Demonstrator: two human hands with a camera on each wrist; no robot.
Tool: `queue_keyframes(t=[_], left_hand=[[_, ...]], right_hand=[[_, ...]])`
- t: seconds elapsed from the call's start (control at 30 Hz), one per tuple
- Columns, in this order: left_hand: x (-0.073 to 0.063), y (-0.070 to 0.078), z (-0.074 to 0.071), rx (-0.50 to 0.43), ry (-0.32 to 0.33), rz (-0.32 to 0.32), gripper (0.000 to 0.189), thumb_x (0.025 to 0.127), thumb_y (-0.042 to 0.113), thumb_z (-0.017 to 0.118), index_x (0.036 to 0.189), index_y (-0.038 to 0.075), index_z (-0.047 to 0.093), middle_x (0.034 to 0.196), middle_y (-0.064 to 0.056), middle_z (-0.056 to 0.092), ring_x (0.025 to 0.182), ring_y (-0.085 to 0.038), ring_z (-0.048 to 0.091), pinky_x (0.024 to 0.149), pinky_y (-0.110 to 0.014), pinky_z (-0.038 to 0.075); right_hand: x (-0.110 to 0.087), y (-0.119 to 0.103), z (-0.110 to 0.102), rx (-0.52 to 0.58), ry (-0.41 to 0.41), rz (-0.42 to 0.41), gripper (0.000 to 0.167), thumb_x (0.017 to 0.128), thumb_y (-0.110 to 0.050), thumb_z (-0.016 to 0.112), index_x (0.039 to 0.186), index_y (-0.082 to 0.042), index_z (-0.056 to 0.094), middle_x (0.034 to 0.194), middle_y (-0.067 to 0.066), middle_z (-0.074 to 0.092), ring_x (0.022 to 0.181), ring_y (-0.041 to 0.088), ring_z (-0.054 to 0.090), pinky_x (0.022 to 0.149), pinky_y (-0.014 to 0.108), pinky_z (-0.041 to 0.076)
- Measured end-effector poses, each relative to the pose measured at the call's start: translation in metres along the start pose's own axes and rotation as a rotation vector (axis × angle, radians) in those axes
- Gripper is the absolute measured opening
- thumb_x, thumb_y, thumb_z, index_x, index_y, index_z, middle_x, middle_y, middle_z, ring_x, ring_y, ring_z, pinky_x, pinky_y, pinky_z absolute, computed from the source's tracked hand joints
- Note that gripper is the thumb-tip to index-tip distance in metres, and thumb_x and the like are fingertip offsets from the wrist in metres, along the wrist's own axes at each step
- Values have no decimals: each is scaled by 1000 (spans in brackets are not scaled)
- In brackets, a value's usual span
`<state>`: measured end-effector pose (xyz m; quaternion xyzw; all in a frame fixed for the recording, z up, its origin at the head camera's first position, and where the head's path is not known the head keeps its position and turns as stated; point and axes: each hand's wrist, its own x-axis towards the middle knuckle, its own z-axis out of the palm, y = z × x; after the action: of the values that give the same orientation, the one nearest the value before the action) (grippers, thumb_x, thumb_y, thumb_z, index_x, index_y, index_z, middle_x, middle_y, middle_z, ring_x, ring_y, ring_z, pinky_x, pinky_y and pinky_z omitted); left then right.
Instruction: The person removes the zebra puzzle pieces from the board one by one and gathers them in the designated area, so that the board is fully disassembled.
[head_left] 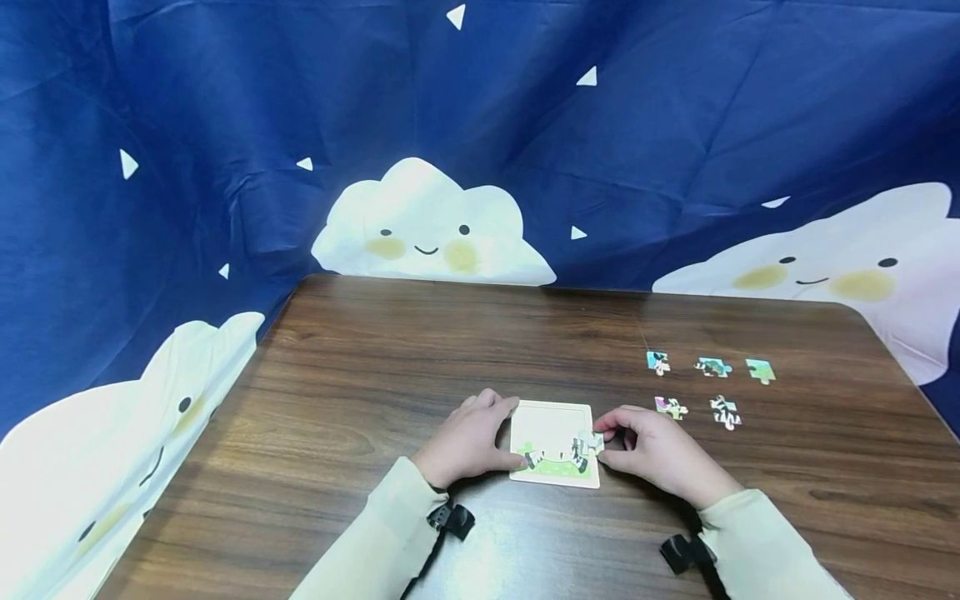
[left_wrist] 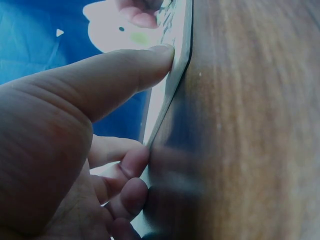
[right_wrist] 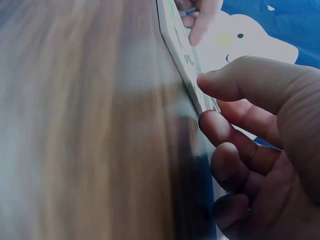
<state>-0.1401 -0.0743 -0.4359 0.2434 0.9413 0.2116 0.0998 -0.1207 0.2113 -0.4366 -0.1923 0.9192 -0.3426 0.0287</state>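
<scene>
A puzzle board [head_left: 551,421] with a pale rim lies flat on the table. Its lower part carries fitted pieces showing green grass and black-and-white animal legs. My left hand [head_left: 468,440] holds the board by its left side, thumb on the near left corner and fingers along the edge. At the board's right edge, my right hand [head_left: 654,450] pinches a jigsaw piece [head_left: 590,442] between thumb and fingers. This piece overlaps the board; whether it sits in the picture cannot be told. In the right wrist view the thumb [right_wrist: 220,84] hides most of the piece.
Several loose jigsaw pieces lie to the right on the brown wooden table [head_left: 375,358]: a blue one [head_left: 657,362], a green one [head_left: 761,371] and a black-and-white one [head_left: 725,412] among them. Behind hangs a blue cloth [head_left: 420,100] with printed clouds.
</scene>
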Motion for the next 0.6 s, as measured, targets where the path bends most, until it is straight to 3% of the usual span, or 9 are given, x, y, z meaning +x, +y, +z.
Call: queue_keyframes(t=[0.2,0.47,0.6], left_hand=[[-1,2,-2,-9,-5,-2,87,78,47,81,148,9,49,123,-3,55,108,-20,50,94,-36,43],[-1,2,-1,-7,-8,-12,85,78,46,81,148,9,49,122,-3,55,107,-20,49,94,-36,44],[0,2,0,-6,-3,-8,85,78,46,81,148,9,50,123,-3,55,108,-20,50,94,-37,44]], right_hand=[[-5,6,-8,-53,-14,-8,23,76,-15,80,97,-15,72,89,-11,63,75,8,51,67,27,43],[-9,10,-13,-127,9,-131,25,70,-11,82,92,-17,71,86,-14,59,77,5,52,69,27,46],[-13,15,-15,-110,22,-141,26,68,-6,80,89,-17,70,81,-14,55,76,4,51,68,26,45]])
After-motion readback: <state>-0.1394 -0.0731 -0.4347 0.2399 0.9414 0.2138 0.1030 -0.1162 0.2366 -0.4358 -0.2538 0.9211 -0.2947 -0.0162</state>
